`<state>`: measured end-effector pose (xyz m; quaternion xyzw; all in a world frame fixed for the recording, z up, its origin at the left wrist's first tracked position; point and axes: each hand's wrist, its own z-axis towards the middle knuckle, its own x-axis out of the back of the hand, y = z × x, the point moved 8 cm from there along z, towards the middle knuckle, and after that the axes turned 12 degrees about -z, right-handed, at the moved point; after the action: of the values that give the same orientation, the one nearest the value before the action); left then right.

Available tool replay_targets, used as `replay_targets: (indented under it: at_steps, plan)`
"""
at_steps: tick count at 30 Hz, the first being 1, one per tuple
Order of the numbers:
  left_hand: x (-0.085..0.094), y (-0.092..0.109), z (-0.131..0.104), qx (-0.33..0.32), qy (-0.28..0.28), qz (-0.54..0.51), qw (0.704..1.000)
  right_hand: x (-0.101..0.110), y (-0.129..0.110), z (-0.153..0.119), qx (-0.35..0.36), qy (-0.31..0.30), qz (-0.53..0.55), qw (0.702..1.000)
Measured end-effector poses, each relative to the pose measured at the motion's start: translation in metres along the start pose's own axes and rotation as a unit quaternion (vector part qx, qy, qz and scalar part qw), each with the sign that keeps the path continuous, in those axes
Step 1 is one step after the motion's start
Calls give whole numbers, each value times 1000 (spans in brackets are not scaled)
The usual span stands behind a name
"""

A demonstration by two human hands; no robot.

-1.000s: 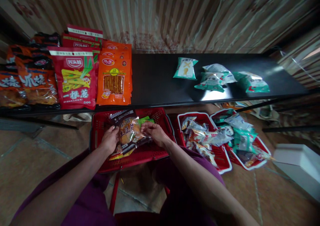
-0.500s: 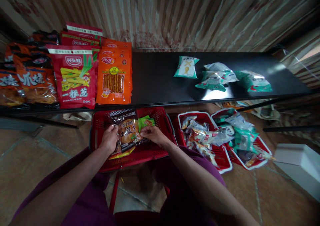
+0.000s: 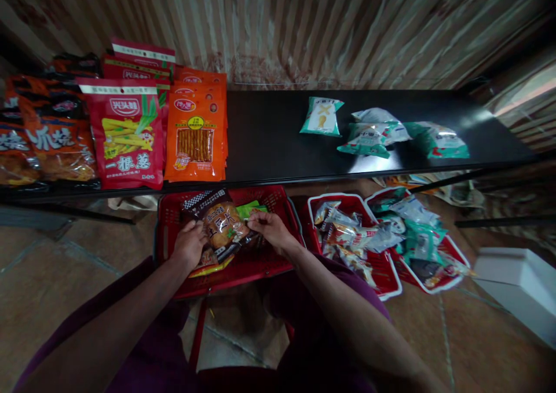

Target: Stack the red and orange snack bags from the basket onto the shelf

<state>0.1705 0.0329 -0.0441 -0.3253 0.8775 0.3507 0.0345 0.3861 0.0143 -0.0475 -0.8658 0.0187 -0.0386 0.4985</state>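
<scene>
A dark snack bag [image 3: 221, 225] with a picture of potato slices lies tilted over the red basket [image 3: 278, 265]. My left hand [image 3: 190, 243] is closed on its left edge. At the bag's right side, my right hand [image 3: 270, 230] pinches its edge between thumb and fingers. Behind the bag, a green packet [image 3: 249, 208] shows in part inside the basket. Below the dark bag, a yellow-edged packet [image 3: 212, 267] sticks out near the basket's front side.
A black shelf [image 3: 264, 144] runs behind the basket, with red bags [image 3: 125, 138], orange bags [image 3: 195, 138] and teal bags [image 3: 324, 116] on it. Two white-rimmed baskets of packets [image 3: 354, 236] stand at the right, near a white box [image 3: 512, 283].
The dark bag has tilted, its right side turning downward, with both hands still at its edges. My right hand has moved up slightly. The view has shifted a little.
</scene>
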Motion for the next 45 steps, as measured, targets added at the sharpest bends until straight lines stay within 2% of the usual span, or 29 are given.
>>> replay_targets:
  at_steps: [2, 4, 11, 18, 21, 23, 25, 28, 32, 37, 39, 45]
  plan:
    - [-2, 0, 1, 1, -4, -4, 1000, 4, -6, -1, 26, 31, 16, 999]
    - [-1, -1, 3, 2, 2, -4, 1000, 4, -6, -3, 21, 35, 35, 999]
    - [5, -8, 8, 28, 5, 3, 1000, -12, 13, -8, -75, -41, 81, 993]
    - [14, -23, 9, 93, -4, 31, 995, -13, 27, -11, -108, -30, 69, 991]
    - [12, -35, 0, 173, -41, 47, 983, -8, 31, -7, -119, -19, 74, 990]
    - [6, -46, -14, 242, -99, 56, 964, -2, 32, -4, -120, -5, 69, 990]
    - [0, -51, -29, 269, -165, 51, 948, 3, 30, -1, -113, 10, 69, 991]
    - [-3, -47, -40, 236, -212, 37, 947, 5, 28, 3, -98, 8, 77, 992]
    - [1, -43, -40, 210, -207, 44, 954, 2, 30, 5, -88, 1, 91, 992]
    - [5, -39, -36, 204, -203, 38, 957, 1, 37, 3, -125, 30, 135, 982]
    - [8, -38, -33, 186, -191, 39, 963, -4, 35, -1, -143, 11, 149, 978]
    - [11, -39, -29, 133, -188, 69, 971, -34, 33, -21, -193, -116, 178, 958]
